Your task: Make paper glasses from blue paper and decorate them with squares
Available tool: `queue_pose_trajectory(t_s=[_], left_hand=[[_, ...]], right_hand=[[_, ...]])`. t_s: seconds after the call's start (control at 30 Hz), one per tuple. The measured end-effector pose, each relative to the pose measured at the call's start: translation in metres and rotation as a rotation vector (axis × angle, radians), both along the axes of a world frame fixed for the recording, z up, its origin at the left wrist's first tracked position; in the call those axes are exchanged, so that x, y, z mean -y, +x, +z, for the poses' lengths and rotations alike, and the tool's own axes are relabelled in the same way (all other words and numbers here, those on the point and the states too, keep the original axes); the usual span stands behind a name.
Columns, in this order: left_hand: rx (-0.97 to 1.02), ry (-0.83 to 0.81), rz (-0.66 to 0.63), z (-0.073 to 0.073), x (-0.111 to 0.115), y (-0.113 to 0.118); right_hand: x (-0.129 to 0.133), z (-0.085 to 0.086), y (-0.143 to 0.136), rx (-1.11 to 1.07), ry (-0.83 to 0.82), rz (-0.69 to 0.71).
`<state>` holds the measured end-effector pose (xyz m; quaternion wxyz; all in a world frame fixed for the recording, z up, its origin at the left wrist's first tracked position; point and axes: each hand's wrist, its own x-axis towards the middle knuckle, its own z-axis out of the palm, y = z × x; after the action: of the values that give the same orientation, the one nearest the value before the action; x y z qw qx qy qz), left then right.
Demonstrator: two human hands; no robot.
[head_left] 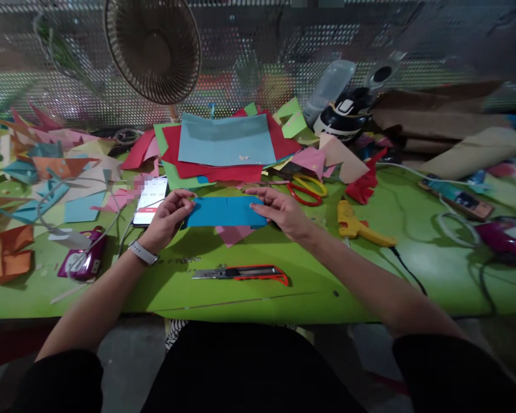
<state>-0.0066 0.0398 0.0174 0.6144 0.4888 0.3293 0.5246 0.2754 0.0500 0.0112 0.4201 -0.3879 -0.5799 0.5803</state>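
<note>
A folded strip of blue paper (pixel 226 211) is held level above the green table (pixel 313 298). My left hand (pixel 171 215) pinches its left end between thumb and fingers. At the other end, my right hand (pixel 282 211) grips it with the thumb on the near face. A short crease or slit shows near the middle of its upper edge. Beneath the strip a piece of pink paper (pixel 231 235) pokes out. Closer to me lies an orange-handled utility knife (pixel 241 274) with its blade pointing left.
Stacked coloured sheets (pixel 227 140) lie behind my hands, with scissors (pixel 307 190) to their right. A phone (pixel 151 202) and a purple power strip (pixel 83 255) are on the left. On the right is a yellow glue gun (pixel 361 225) with its cord. A fan (pixel 155 51) stands behind.
</note>
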Motion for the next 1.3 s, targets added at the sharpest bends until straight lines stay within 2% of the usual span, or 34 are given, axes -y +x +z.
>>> queue_pose_trajectory(t_s=[0.17,0.27,0.33,0.43,0.53,0.67,0.83,0.93,1.07,1.2,1.3], left_hand=[[-0.084,0.062,0.027,0.003,0.000,-0.002],[-0.239,0.149,0.032,0.006,-0.001,-0.009],[-0.448,0.309,0.068,0.010,-0.002,-0.014],[-0.809,0.669,0.138,0.019,-0.002,-0.018],[-1.077,0.921,0.088,0.027,0.006,-0.014],[-1.366,1.016,-0.044,0.026,0.027,0.003],[-1.661,1.127,-0.100,0.013,0.045,0.022],[-1.670,1.136,-0.137,0.008,0.046,0.024],[-1.565,1.036,-0.168,0.010,0.042,0.024],[-1.554,0.879,-0.211,0.016,0.040,0.021],[-1.507,0.757,-0.264,0.028,0.044,0.015]], right_hand=[[0.001,0.003,0.000,0.092,0.145,-0.012],[0.000,0.007,0.004,0.213,0.334,-0.057],[-0.002,0.009,0.007,0.348,0.536,-0.081],[-0.006,0.008,0.012,0.604,0.838,-0.096],[-0.010,0.001,0.013,0.787,1.037,-0.070],[-0.007,-0.014,0.007,0.951,1.108,-0.025],[0.001,-0.031,-0.005,0.983,1.168,0.101],[0.003,-0.039,-0.008,1.005,1.184,0.142],[0.003,-0.045,-0.006,1.016,1.208,0.148],[0.002,-0.046,-0.005,1.017,1.238,0.167],[0.003,-0.047,-0.006,1.006,1.263,0.173]])
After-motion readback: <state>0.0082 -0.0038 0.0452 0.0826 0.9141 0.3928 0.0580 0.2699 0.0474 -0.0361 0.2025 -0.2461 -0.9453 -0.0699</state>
